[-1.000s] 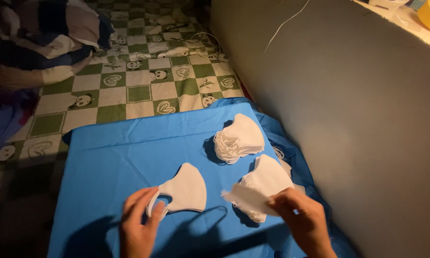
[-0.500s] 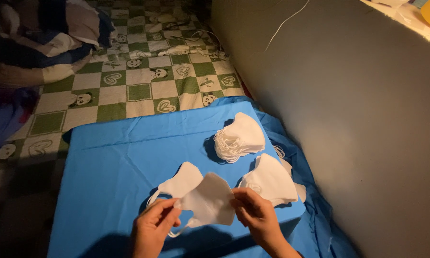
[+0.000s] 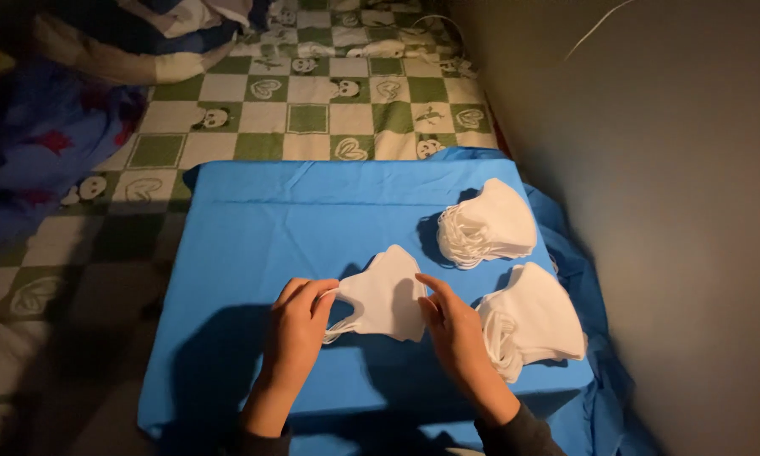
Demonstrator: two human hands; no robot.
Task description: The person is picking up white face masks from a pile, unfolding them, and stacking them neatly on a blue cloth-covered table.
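Observation:
A white folded face mask (image 3: 386, 291) lies on the blue cloth (image 3: 295, 219) in front of me, seemingly on top of another one. My left hand (image 3: 297, 325) pinches its left edge near the ear loops. My right hand (image 3: 452, 325) rests its fingers on the mask's right edge. Right of my right hand sits a stack of white masks (image 3: 534, 321). A second stack of white masks (image 3: 490, 224) lies farther back on the cloth.
The blue cloth covers a low raised surface whose front edge is near my wrists. A green and white checkered mat (image 3: 312, 118) spreads beyond it. Bundled bedding (image 3: 76, 51) lies at the far left. A grey wall (image 3: 675, 211) runs along the right side.
My right hand took a mask from the near stack and carried it left onto the mask by my left hand. Both hands now press it flat. The camera has tilted.

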